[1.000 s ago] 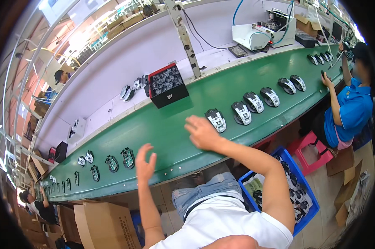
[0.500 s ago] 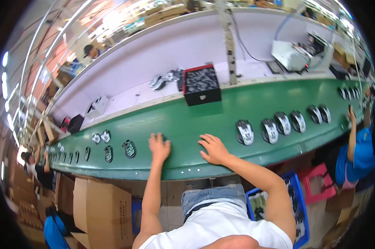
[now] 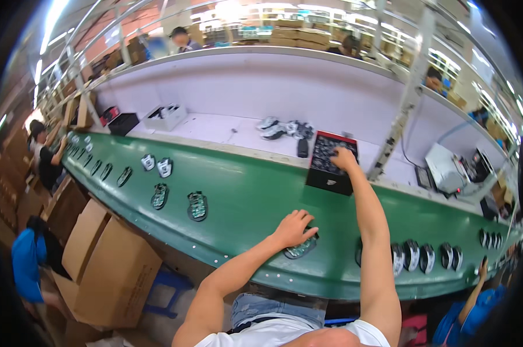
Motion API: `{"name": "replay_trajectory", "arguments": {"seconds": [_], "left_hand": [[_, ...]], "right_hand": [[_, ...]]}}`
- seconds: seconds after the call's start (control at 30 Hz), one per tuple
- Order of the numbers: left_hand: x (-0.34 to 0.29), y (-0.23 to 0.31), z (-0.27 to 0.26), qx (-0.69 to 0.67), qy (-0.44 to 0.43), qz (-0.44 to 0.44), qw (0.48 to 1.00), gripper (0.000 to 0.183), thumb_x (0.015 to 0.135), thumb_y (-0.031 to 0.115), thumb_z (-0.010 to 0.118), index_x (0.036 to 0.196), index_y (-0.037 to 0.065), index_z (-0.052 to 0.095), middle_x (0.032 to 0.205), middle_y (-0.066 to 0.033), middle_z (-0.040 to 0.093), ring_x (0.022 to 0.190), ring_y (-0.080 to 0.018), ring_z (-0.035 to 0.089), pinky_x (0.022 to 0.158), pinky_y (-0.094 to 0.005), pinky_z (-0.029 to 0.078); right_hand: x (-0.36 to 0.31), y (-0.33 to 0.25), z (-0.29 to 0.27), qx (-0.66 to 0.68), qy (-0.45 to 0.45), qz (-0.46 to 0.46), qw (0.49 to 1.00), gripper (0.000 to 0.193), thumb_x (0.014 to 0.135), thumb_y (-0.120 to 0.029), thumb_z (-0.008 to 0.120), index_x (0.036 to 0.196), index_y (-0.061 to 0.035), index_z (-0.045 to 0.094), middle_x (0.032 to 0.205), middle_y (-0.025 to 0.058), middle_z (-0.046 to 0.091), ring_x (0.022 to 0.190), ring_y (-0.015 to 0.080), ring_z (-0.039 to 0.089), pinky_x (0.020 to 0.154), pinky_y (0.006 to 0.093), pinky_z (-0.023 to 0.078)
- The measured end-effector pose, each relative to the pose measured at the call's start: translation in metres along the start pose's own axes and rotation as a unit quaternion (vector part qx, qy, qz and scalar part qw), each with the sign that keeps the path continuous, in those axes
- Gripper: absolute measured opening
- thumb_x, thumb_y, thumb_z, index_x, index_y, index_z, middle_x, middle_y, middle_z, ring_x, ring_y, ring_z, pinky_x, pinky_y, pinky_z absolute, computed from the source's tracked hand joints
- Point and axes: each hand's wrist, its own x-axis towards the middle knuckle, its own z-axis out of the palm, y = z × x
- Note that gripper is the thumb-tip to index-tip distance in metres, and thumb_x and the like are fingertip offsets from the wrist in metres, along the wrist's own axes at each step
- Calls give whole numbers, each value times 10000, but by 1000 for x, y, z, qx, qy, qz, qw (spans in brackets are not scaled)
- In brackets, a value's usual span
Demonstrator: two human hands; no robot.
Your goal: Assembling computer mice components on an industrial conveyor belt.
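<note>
My left hand (image 3: 293, 230) rests with curled fingers on a dark mouse base with a green circuit board (image 3: 302, 250), which lies on the green belt (image 3: 261, 199). At the back of the belt, my right hand (image 3: 343, 158) dips into a black box with a red inner rim (image 3: 329, 181). Small dark parts fill that box. The fingertips are bunched among the parts, and what they pinch is too small to make out. To the left lie more bases with boards, one close by (image 3: 197, 206) and another farther off (image 3: 159, 196).
Assembled grey-and-black mice (image 3: 411, 255) stand in a row on the right, partly behind my right arm. White-and-grey shells (image 3: 164, 167) lie farther left. Loose shells (image 3: 273, 128) sit on the back shelf. A cardboard carton (image 3: 114, 266) stands below the belt; co-workers are at both ends.
My right hand has gone from over the belt into the black box. The left hand has come to the mouse base, its fingers now on it. The view has swung left.
</note>
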Motion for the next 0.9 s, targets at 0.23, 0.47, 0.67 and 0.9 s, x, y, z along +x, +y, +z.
{"name": "replay_trajectory", "arguments": {"seconds": [0.23, 0.47, 0.67, 0.9], "left_hand": [[-1, -46, -43, -26, -234, 31, 971, 953, 672, 694, 786, 1464, 227, 533, 1617, -182, 307, 1505, -470, 187, 1205, -583, 205], [-2, -15, 1, 16, -104, 8, 994, 910, 815, 695, 663, 1543, 224, 388, 1587, -215, 337, 1490, -475, 226, 1200, -632, 170], [-1, 4, 16, 51, 2, -9, 999, 804, 799, 655, 693, 1392, 135, 536, 1457, -210, 459, 1415, -456, 335, 1162, -640, 227], [-10, -26, -3, -7, -74, -14, 997, 1005, 729, 703, 739, 1460, 78, 449, 1523, -224, 394, 1456, -466, 280, 1191, -612, 206]], "right_hand": [[40, -31, 32, -21, -106, 85, 991, 473, 695, -285, 818, 1081, -25, 739, 1193, 255, 688, 1141, 408, 656, 990, 464, 535], [36, -17, 43, -114, -121, 84, 983, 498, 797, -445, 706, 1087, -43, 752, 1173, 231, 702, 1135, 392, 663, 984, 462, 529], [15, 9, 24, 32, -110, 103, 988, 307, 802, -377, 706, 954, -129, 804, 1047, 225, 734, 1012, 382, 713, 922, 452, 563], [-6, -24, 5, -34, -191, -46, 980, 486, 930, -462, 667, 1027, 7, 749, 980, 195, 746, 865, 320, 712, 802, 418, 561]]}}
